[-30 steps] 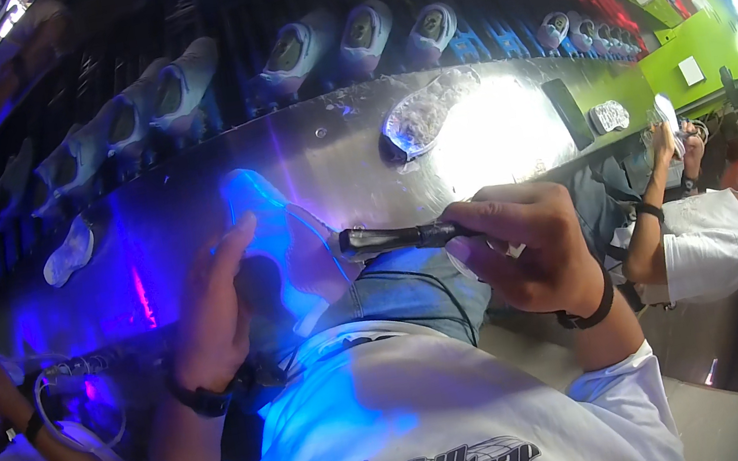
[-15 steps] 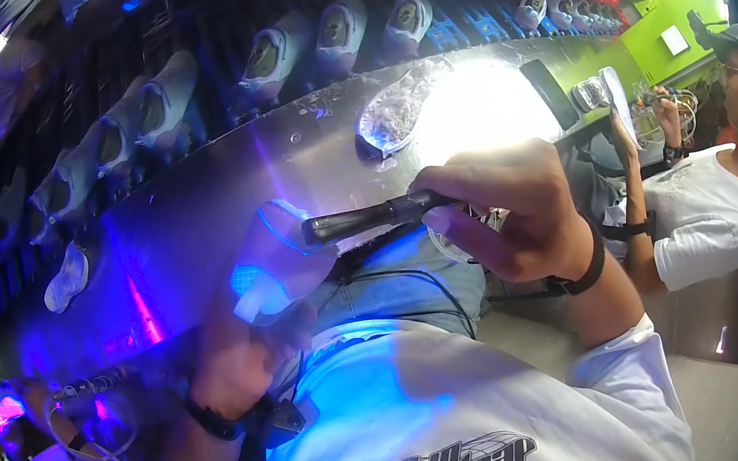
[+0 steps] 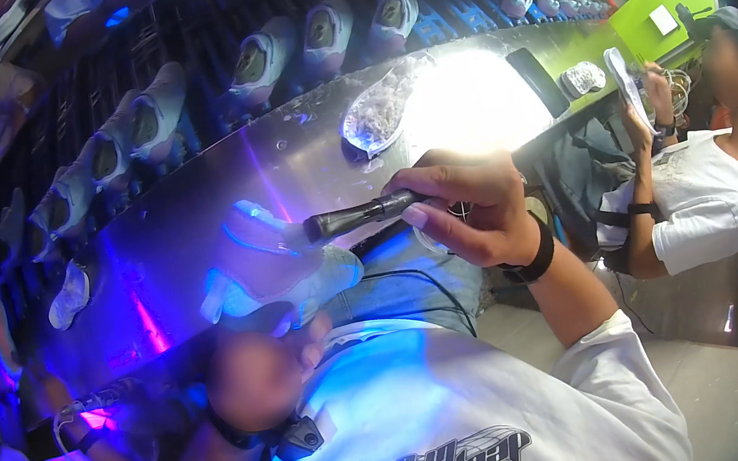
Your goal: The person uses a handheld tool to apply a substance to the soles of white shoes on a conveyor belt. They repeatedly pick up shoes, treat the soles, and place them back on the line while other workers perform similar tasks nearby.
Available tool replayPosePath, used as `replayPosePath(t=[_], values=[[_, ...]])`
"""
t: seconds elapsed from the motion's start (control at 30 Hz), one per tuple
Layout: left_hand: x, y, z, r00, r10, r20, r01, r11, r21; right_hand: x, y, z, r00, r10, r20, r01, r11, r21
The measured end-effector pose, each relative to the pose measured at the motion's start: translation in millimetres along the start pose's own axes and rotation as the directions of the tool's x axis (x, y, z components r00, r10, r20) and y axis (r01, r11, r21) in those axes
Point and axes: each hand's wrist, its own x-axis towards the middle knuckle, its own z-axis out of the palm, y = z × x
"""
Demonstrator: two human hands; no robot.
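My right hand (image 3: pixel 471 205) is closed round a dark, pen-like brush (image 3: pixel 357 217), its blunt end pointing left toward a shoe. That light-coloured shoe (image 3: pixel 297 266), tinted blue by the lighting, is tilted in front of my shirt. Below it my left hand (image 3: pixel 265 368) is smeared by motion; its fingers bend against the shoe's lower side and appear to grip it. The brush end overlaps the shoe in the picture; whether they touch I cannot tell. Behind my right hand, a wrinkled clear-covered sole-shaped piece (image 3: pixel 375 118) lies on the metal table.
The metal table (image 3: pixel 298 150) bears a bright lamp glare, a dark flat panel (image 3: pixel 537 83) and a small white shoe part (image 3: pixel 70 295). Beyond runs a rack (image 3: pixel 206 54) with several shoes (image 3: pixel 328 29). Co-workers at left and right (image 3: pixel 699 178) hold shoes.
The shoe in my left hand has turned, showing more of its side. My right hand with the brush has shifted slightly left. The left co-worker's shoe now appears higher, and the view has moved a little.
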Motion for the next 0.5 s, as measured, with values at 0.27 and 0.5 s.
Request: replayPosePath(t=[0.27,0.5], values=[[6.4,-1.2,-7.4,0.981,0.006,0.192,0.014,0.995,-0.102,-26.7,16.9,20.1,0.994,0.105,-0.037,-0.105,0.994,-0.008],[15.2,7.0,-36.4,0.967,0.146,0.207,-0.179,0.972,0.149,-29.1,13.0,30.5,0.941,0.334,-0.057,-0.328,0.939,0.102]])
